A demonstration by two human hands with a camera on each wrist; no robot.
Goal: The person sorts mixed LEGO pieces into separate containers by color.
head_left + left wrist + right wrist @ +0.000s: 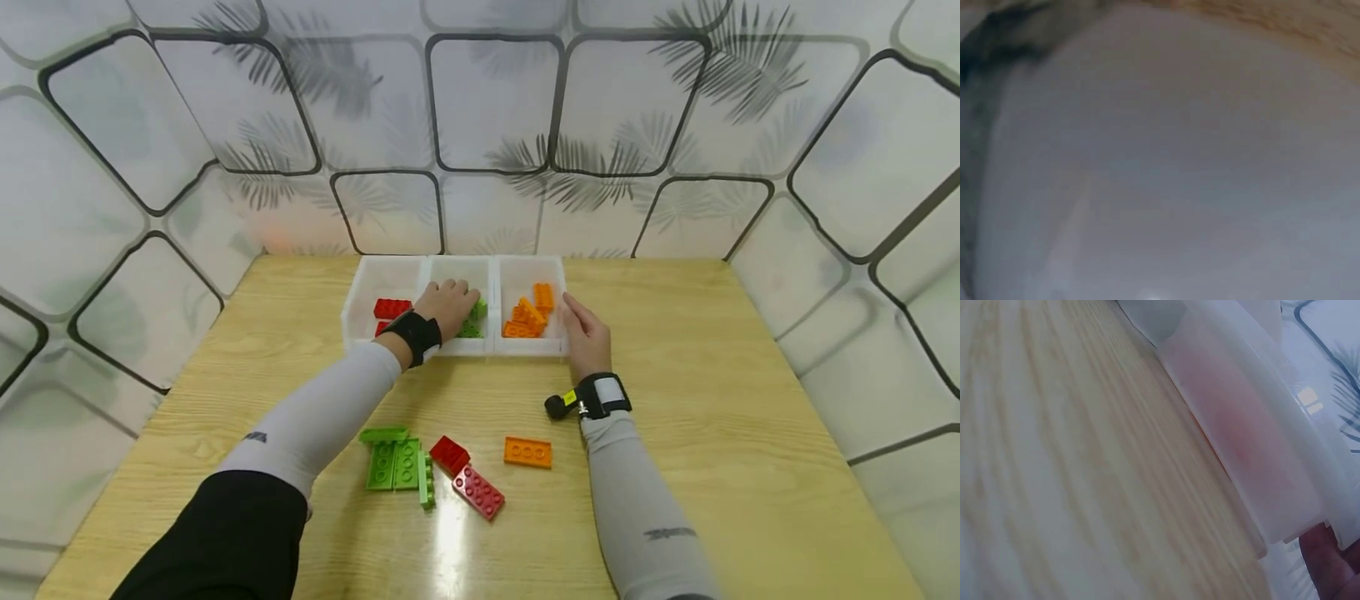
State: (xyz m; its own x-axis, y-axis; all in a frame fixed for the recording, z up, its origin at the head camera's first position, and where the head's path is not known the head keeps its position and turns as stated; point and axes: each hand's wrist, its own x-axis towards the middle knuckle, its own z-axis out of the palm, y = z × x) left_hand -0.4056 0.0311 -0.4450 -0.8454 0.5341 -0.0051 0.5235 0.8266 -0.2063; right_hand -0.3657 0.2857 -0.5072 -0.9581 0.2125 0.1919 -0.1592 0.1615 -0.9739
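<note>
A white three-section tray [352, 321] stands at the back of the table. My left hand [447, 306] reaches into its middle section, fingers bent down beside green toy bricks [472, 323]; the fingertips are hidden, so I cannot tell whether they pinch one. The left wrist view is blurred and filled by a pale surface, probably the tray. At the tray's right end, my right hand [587, 337] holds the side wall. In the right wrist view its fingers [1322, 559] meet the tray's corner below the rim. Red bricks [392, 308] lie in the left section, orange bricks [525, 318] in the right.
Nearer on the wooden table lie several green bricks [393, 464], a red brick [450, 455] touching a darker red one [478, 492], and a single orange brick [527, 452]. A patterned white curtain [495, 108] encloses the table's back and sides.
</note>
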